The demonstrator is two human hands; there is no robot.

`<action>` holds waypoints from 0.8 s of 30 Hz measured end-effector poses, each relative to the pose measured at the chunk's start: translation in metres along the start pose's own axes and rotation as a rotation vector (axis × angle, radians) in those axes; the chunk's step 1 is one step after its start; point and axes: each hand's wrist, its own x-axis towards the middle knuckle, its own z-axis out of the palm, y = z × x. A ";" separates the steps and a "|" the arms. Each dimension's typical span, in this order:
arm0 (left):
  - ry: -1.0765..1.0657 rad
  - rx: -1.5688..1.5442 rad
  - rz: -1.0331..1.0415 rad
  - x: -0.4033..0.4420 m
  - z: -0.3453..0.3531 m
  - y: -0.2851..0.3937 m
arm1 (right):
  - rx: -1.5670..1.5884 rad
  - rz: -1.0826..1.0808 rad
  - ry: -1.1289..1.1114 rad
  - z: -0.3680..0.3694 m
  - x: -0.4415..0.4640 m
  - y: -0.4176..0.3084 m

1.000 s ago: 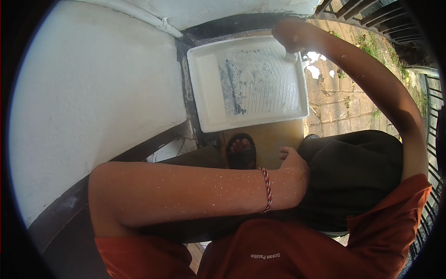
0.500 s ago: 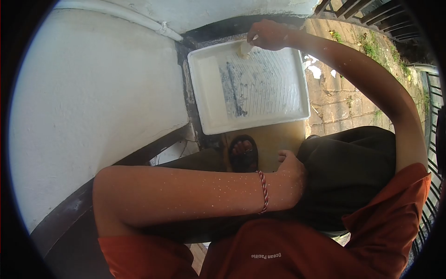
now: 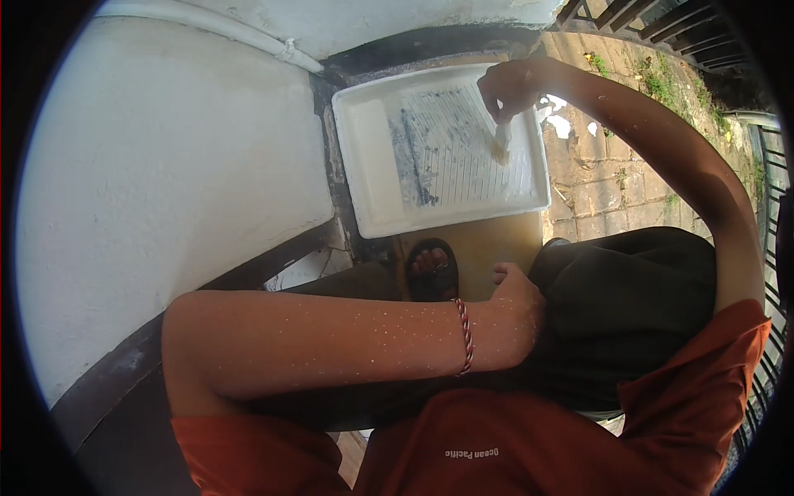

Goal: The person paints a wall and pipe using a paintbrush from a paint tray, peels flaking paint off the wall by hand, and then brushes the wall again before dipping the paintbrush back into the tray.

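A white paint tray with a ribbed slope lies on the floor by the wall, smeared with white and dark paint. My right hand is over the tray's upper right part, its fingers closed on a small pale paintbrush. The bristles point down at the ribbed surface. My left hand rests at my right knee, below the tray, wearing a red and white braided bracelet at the wrist. Its fingers are loosely curled, and whether anything is in them is hidden.
A white wall with a dark base band runs along the left, with a pipe at the top. My sandalled foot is just below the tray. Paving with white paint spots and dark metal railings lie right.
My right hand moved left over the tray's upper edge, then back right and lower, with the brush now over the right part of the ribs. My left hand has barely moved.
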 end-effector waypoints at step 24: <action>-0.034 -0.021 -0.054 0.009 -0.001 -0.010 | 0.114 0.008 0.026 0.028 -0.007 -0.046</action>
